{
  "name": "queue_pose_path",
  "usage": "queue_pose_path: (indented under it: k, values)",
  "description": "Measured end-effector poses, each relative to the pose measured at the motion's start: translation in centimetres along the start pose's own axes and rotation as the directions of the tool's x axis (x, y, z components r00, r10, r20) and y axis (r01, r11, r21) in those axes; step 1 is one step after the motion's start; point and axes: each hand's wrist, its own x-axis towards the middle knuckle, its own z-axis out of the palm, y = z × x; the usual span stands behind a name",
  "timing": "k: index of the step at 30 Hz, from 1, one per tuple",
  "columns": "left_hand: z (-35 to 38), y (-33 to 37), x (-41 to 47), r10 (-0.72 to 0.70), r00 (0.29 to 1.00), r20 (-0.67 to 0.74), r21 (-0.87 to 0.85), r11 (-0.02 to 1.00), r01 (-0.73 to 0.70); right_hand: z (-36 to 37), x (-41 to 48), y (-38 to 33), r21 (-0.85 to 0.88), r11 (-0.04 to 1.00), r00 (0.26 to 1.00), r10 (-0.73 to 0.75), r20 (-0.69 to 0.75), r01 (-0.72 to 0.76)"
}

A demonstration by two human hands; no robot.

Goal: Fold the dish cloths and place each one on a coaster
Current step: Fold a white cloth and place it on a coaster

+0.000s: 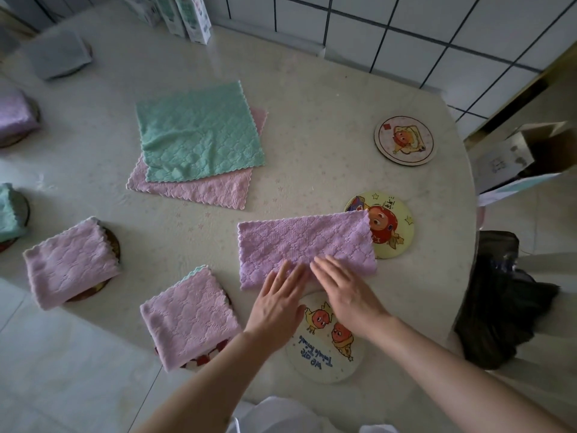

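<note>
Both hands lie flat on the lilac cloth (306, 242), which is folded in half into a long strip on the near-right part of the table (312, 89). Left hand (281, 301) & right hand (346, 292) are side by side, palms down, fingers straight & close together, pressing the strip's near edge approx. mid-length; neither pinches anything. Strip's right end overlaps the yellow coaster (395, 228), hiding its left part; the rest of the strip is on bare table. Wrists are over the near coaster (324, 354), pale w/ tomato figures & blue lettering; can't tell if the strip touches it. Far coaster (405, 140), dark-rimmed, lies uncovered at far right, well apart from the strip. Mid-table: green cloth (199, 135) unfolded, lying on an unfolded pink cloth (199, 190), corners offset. Left of the hands: near folded pink cloth (189, 317) & left folded pink cloth (70, 260), each on a coaster peeking out beneath. At the left edge: folded green cloth (7, 214), folded lilac cloth (15, 115), folded grey-blue cloth (57, 53). Cartons (187, 14) stand at the far edge. Black bag (499, 301) & cardboard box (524, 154) are off the table, right.
</note>
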Motion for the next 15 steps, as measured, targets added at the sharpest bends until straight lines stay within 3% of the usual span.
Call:
queue_pose_path:
  k: [4, 9, 15]
  values:
    - [0.5, -1.1, -1.2, -0.03, 0.999, 0.012, 0.084, 0.996, 0.029, 0.4, -1.2, 0.5, -0.093, 0.996, 0.996, 0.007, 0.086, 0.001]
    - [0.4, -2.2, -3.2, -0.087, 0.996, 0.001, 0.14, 0.986, 0.086, 0.8, -3.1, 3.4, -0.313, 0.95, 1.0, -0.014, 0.001, 0.014]
    - [0.7, -2.0, -4.9, -0.231, 0.972, -0.043, 0.186, 0.954, 0.235, -0.5, -4.7, 5.7, -0.273, 0.96, 0.998, 0.063, 0.017, -0.056]
